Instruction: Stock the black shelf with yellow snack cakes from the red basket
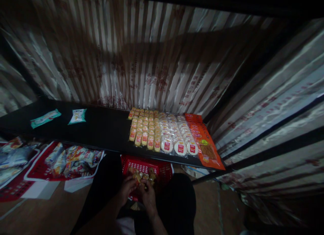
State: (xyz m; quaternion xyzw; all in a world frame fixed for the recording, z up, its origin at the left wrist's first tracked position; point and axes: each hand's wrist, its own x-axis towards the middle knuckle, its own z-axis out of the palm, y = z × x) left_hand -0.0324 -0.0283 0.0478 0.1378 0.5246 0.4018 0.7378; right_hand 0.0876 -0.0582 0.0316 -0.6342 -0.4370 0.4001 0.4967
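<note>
My left hand [128, 188] and my right hand [149, 197] are close together over a red basket [165, 166] between my knees. The fingers of both are closed around small yellow snack cakes [137, 176] in clear wrappers, at the basket's near side. Dimness hides exactly how many pieces each hand grips. More of these cakes lie in the basket, just beyond the fingertips. On the black shelf above, yellow wrapped cakes [144, 128] stand in several tight rows. Beside them are rows of round white wrapped cakes [180, 147] with red labels.
A flat orange snack bag [207, 149] lies at the shelf's right end. Toward the left of the black shelf [103, 127] are a long green packet [46, 118] and a small green-white packet [78, 116]. Another red basket [40, 172] of bagged snacks stands below. Plastic sheeting [157, 69] hangs behind.
</note>
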